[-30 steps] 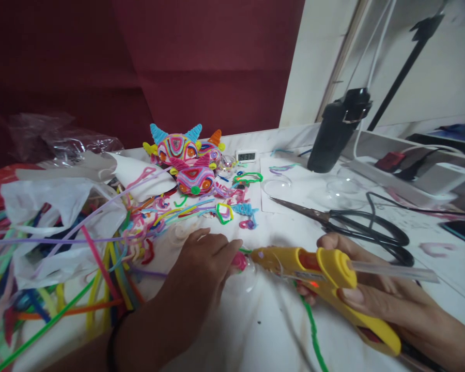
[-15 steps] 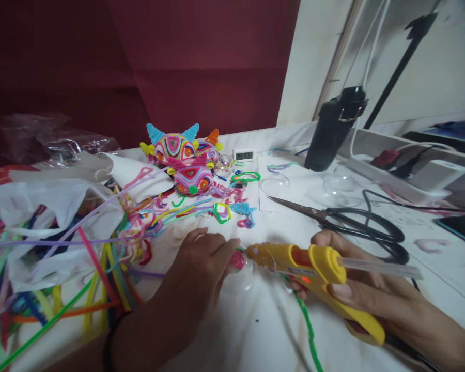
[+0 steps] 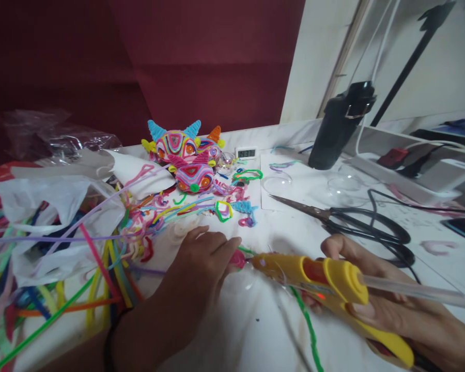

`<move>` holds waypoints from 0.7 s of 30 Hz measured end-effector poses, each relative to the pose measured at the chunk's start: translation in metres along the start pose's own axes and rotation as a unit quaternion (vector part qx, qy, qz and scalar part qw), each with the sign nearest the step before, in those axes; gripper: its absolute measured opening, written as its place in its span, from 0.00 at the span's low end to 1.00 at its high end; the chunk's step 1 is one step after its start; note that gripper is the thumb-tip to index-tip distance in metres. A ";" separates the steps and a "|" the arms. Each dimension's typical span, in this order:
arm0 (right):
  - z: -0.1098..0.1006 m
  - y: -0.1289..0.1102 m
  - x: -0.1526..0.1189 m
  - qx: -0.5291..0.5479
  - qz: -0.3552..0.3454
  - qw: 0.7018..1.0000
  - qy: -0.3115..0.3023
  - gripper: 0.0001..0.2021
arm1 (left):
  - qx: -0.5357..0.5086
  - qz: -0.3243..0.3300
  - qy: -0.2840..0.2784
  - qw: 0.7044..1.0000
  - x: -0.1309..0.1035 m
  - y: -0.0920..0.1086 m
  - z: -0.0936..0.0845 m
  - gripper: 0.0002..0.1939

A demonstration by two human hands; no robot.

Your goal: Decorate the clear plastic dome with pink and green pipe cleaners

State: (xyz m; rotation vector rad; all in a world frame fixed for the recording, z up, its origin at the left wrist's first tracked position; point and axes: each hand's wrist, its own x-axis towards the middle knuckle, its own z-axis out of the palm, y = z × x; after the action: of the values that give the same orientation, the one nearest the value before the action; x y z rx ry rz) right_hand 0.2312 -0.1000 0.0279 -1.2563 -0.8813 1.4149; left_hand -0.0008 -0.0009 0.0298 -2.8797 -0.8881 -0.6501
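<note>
My left hand (image 3: 201, 263) is closed, its fingertips pinching a small pink piece (image 3: 237, 259) over a clear plastic dome (image 3: 238, 284). In my right hand (image 3: 380, 284) is a yellow glue gun (image 3: 313, 276), its nozzle pointing left at the pink piece's edge. A clear glue stick (image 3: 414, 290) sticks out of the gun's back, and a small red light glows on its side. A green fuzzy stem (image 3: 307, 323) runs beneath the gun down the table; its upper part is hidden.
Large scissors (image 3: 333, 214) lie behind my right hand. Colourful decorated heads (image 3: 194, 178), a small digital clock (image 3: 246, 153) and a black bottle (image 3: 335, 129) stand further back. Fuzzy stems and a white plastic bag (image 3: 62, 201) fill the left side.
The glue gun and my right hand have shifted right and slightly down, with the nozzle still near the pink piece. My left hand has barely moved. The view has shifted slightly.
</note>
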 end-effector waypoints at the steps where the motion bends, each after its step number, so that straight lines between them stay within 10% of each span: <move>1: 0.001 -0.001 -0.001 0.000 0.010 1.000 0.003 0.23 | 0.003 -0.001 -0.001 1.000 0.000 0.000 -0.001 0.12; 21: -0.015 0.019 0.001 0.031 0.013 0.999 -0.042 0.25 | 0.004 -0.001 -0.029 1.000 -0.001 0.001 -0.002 0.11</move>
State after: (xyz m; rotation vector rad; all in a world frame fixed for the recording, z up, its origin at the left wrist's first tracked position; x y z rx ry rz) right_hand 0.2417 -0.1044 0.0068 -1.1729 -0.8729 1.5136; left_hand -0.0017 -0.0021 0.0308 -2.9045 -0.8995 -0.5636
